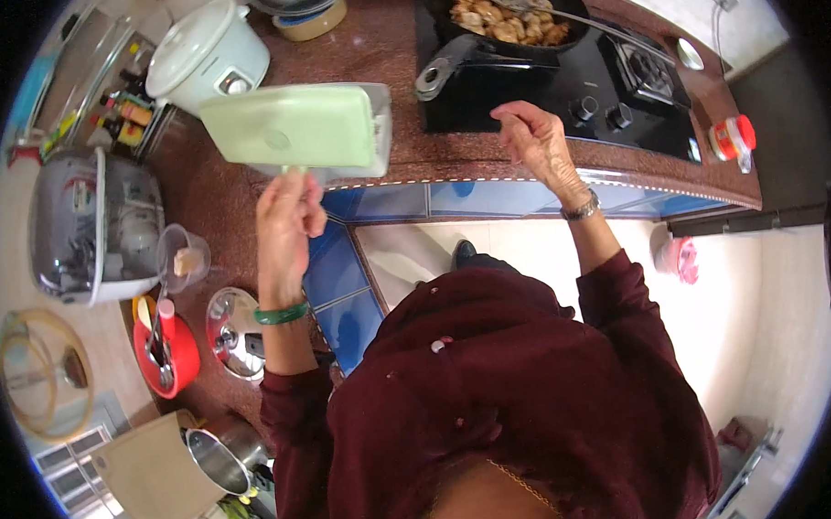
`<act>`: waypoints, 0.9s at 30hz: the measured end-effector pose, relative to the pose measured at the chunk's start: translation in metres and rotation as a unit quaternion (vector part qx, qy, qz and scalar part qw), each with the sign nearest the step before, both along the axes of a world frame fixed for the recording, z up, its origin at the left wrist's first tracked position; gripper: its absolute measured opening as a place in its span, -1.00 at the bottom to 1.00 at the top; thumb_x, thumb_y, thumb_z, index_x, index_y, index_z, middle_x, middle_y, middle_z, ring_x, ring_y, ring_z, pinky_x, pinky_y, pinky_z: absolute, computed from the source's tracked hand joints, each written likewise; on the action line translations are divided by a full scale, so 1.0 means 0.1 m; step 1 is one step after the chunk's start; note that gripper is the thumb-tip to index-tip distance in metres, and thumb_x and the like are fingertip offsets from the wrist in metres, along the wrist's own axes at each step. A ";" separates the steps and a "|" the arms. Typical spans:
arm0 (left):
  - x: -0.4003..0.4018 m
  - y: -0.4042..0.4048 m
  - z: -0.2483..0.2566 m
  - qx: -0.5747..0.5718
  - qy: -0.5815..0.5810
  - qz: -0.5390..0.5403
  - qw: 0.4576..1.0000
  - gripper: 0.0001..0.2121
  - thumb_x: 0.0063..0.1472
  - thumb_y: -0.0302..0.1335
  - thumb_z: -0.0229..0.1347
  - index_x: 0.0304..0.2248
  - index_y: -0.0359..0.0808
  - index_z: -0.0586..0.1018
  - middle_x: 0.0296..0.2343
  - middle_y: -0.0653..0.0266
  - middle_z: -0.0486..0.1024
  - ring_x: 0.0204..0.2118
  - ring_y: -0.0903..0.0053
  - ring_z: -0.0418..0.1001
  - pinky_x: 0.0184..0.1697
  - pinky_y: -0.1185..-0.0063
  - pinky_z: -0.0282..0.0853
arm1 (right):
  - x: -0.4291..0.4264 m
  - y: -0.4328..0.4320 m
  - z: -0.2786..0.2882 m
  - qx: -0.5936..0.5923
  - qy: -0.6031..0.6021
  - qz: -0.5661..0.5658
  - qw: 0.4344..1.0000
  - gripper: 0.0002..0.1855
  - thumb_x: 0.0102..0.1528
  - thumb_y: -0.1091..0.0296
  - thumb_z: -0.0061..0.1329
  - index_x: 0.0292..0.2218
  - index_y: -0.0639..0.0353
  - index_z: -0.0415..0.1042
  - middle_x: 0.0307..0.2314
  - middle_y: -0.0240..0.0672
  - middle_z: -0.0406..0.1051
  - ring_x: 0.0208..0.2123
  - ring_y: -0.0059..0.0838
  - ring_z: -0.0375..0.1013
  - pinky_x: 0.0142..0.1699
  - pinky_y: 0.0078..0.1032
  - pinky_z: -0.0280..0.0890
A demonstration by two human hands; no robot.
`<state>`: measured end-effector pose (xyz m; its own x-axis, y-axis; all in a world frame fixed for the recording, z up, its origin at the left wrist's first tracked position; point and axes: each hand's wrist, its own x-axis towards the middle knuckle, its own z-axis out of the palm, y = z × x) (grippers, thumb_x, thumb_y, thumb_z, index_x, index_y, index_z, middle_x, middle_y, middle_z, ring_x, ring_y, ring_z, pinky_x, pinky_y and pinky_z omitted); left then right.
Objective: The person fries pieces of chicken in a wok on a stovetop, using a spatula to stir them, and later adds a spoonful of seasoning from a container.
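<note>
My left hand has its fingers closed at the near edge of a pale green plastic lid, pinching its small tab. The lid lies over or just above a clear plastic container on the counter; whether they touch cannot be told. My right hand is raised at the front edge of the black gas hob, fingers curled, with nothing visible in it. Beyond it, a black wok holds browned pieces of food, and a metal spatula rests in the wok.
A white slow cooker stands behind the lid. To the left are a dish box, a clear plastic cup, a red utensil holder and a metal pot lid. A red-capped jar stands at the counter's right end.
</note>
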<state>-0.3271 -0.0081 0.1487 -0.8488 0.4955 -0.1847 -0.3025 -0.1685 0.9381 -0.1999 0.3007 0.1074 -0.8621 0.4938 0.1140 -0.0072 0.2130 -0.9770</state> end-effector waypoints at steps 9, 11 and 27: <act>0.36 0.05 -0.20 0.031 0.172 0.010 0.985 -0.80 0.22 -0.40 -0.07 -0.50 -0.33 0.44 -0.69 0.30 0.37 -0.70 0.66 0.29 -0.65 0.71 0.15 | -0.31 -0.61 0.62 0.138 0.085 0.115 0.980 -0.62 0.07 0.22 -0.05 -0.14 0.26 0.31 -0.71 -0.41 0.29 -0.67 -0.70 0.24 -0.56 -0.67 0.19; 0.39 0.05 -0.20 0.011 0.199 0.001 0.980 -0.81 0.23 -0.46 -0.10 -0.50 -0.35 0.43 -0.67 0.28 0.39 -0.68 0.65 0.30 -0.63 0.70 0.19 | -0.31 -0.58 0.64 0.180 0.085 0.110 0.974 -0.60 0.05 0.20 -0.02 -0.15 0.28 0.31 -0.71 -0.36 0.31 -0.66 -0.68 0.26 -0.56 -0.66 0.20; 0.01 0.59 -0.02 0.069 0.196 0.118 0.971 -0.85 0.16 -0.57 -0.13 -0.55 -0.33 0.40 -0.68 0.26 0.38 -0.74 0.57 0.29 -0.70 0.68 0.20 | 0.04 2.65 0.27 -0.267 0.159 -0.292 0.904 -0.55 -0.02 -0.04 0.02 -0.30 0.10 0.20 -0.67 -0.23 0.36 -0.75 -0.60 0.22 -0.69 -0.67 0.06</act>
<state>-0.3264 0.0510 0.1462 -0.9337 0.2751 0.2290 0.1349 -0.3221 0.9370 -0.1958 0.5654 0.1343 -0.4017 0.9124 -0.0786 -0.3454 -0.2304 -0.9097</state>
